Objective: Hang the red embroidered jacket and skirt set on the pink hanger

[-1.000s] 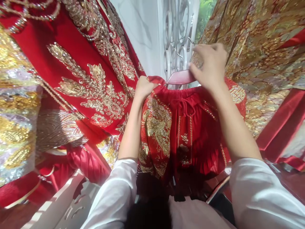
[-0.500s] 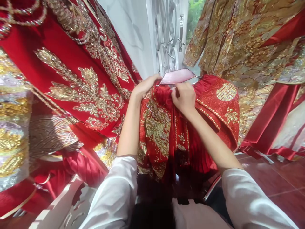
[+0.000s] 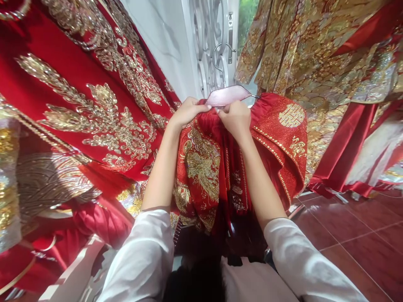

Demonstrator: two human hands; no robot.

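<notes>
the red skirt (image 3: pixel 200 167) hangs from the hanger (image 3: pixel 227 95) in the middle of the view, straight ahead of the person, between a red gown (image 3: pixel 53 44) on the left and a gold gown (image 3: pixel 292 50) on the right. the left hand (image 3: pixel 191 112) is closed on the skirt's waist at its left end, thumb lying along the top edge, beside the hanger's pink panel. the right hand (image 3: pixel 235 119) has its fingers curled in tight on the waist just under that panel, near the middle; the fingertips are partly hidden, so exactly how they pinch the cloth i cannot tell. both hands are close together.

a metal rod (image 3: pixel 255 96) runs from the panel's right end to the skirt's right shoulder of cloth. the hook (image 3: pixel 213 56) stands up above the panel, in front of white scrollwork (image 3: pixel 206 31); whether it catches on anything i cannot tell. gold embroidery covers the skirt's left panel, and a round gold emblem (image 3: pixel 291 115) sits on the right one. dark red tiles (image 3: pixel 346 239) show at lower right.
</notes>
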